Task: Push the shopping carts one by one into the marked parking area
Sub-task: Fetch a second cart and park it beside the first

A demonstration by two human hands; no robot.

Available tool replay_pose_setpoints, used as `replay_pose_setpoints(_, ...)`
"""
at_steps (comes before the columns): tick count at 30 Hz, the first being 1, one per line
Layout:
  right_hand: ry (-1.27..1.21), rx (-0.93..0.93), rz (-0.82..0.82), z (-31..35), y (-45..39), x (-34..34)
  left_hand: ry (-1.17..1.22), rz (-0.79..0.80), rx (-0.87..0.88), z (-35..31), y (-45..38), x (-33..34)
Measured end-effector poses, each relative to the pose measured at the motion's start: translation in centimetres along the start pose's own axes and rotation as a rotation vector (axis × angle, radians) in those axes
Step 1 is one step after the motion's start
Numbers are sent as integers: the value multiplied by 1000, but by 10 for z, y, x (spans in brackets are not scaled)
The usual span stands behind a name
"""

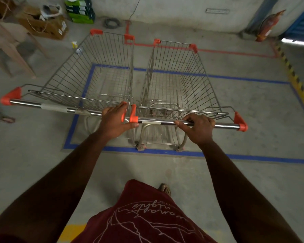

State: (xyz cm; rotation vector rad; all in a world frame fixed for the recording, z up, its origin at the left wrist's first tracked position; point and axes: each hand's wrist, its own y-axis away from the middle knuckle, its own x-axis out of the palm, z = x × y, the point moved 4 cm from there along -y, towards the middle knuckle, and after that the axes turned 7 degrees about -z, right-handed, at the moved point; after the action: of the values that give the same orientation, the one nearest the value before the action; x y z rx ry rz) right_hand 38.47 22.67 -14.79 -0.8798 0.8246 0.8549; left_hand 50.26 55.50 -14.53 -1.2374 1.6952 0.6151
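Two shopping carts are being kept side by side on the concrete floor, partly within the blue taped rectangle [165,153] that appears to be the marked parking area. The right cart [179,71] is being gripped at its handle bar by the right hand [198,128], whose fingers are being curled over the steel tube. The left hand [115,120] is being rested at the orange end cap where the two handles meet, fingers laid forward over it; whether that cap is being clasped or merely pressed cannot be told. The left cart [93,67] is being overlapped by the tape's left edge, so it is probably not fully inside. Rear wheels of the right cart are sitting just inside the near line. A little squaring up is judged to be remaining; further carts, if any, are not being shown.
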Motion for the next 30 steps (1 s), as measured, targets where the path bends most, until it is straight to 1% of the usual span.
replay_pose_setpoints(8, -12, 35, 33, 1, -11, -3, 28, -81, 27, -3, 0, -1)
replay_pose_setpoints(13, 6, 36, 91, 3, -19, -8, 71, -162, 16, -4, 1, 1)
replay_pose_setpoints(15, 34, 21, 79, 8, -22, -8, 88, -174, -1, -1, 1, 4)
replay_pose_setpoints(19, 18, -77, 7, 19, -12, 3, 92, -157, 33, 6, -1, 8)
replay_pose_setpoints(21, -21, -76, -34, 20, -8, 7, 107, -155, 54, 4, 0, 6)
replay_pose_setpoints(27, -24, -28, 37, -1, -11, 9, 48, -57, 80, -4, -3, 5)
replay_pose_setpoints(30, -41, -28, 35, -7, -8, 13, 41, -36, 90, -7, -4, 6)
